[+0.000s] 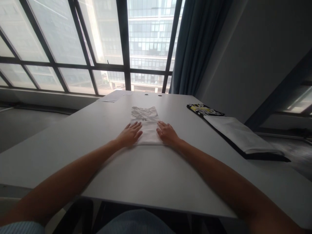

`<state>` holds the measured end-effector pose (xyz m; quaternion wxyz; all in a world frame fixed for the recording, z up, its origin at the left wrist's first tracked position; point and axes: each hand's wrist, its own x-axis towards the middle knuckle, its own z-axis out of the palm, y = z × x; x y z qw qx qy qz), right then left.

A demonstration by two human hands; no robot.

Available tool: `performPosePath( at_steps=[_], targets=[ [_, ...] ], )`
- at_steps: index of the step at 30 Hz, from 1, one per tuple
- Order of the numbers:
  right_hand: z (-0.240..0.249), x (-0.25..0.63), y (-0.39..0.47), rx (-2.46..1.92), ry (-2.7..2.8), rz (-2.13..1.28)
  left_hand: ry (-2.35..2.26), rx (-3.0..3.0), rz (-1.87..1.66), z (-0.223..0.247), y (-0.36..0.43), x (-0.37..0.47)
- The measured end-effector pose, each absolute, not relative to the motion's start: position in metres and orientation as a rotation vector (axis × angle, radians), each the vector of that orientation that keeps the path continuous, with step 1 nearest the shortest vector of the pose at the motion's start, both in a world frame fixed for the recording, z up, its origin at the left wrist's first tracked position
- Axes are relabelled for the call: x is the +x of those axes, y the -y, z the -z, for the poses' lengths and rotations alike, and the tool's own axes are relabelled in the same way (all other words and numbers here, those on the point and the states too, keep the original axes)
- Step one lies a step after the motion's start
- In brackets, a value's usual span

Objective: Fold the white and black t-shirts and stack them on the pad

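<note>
A folded white shirt lies flat in the middle of the white table, its collar end pointing away from me. The far part of it looks creased, while the near part is smooth. My left hand rests flat on the shirt's left edge with the fingers stretched forward. On the right edge lies my right hand, palm down, fingers apart. Neither hand grips anything; both touch the cloth from above.
To the right, a folded white cloth lies on black fabric, with a black, white and yellow patterned piece behind it. Papers lie at the table's far left corner. Windows and a blue curtain stand beyond.
</note>
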<state>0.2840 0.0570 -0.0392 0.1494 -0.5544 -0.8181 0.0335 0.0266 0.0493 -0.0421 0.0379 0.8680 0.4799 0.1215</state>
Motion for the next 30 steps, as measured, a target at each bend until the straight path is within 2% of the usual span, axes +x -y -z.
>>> performPosePath(
  at_steps=[5,12,18,23,30],
  targets=[
    [0.040,0.256,-0.048,-1.475,2.589,-0.305,-1.306,2.634,-0.224,0.052,-0.041,0.053],
    [0.047,0.292,-0.055,-1.469,2.534,-0.357,-1.314,2.498,-0.139,0.048,-0.065,-0.010],
    [0.045,0.345,-0.071,-1.321,2.351,-0.369,-1.146,2.364,-0.381,0.034,-0.078,-0.061],
    [0.044,0.350,-0.078,-1.202,2.256,-0.538,-1.101,2.349,-0.554,0.033,-0.074,-0.050],
    [0.039,0.337,-0.071,-1.076,2.308,-0.444,-0.981,2.365,-0.630,0.025,-0.064,-0.036]
  ],
)
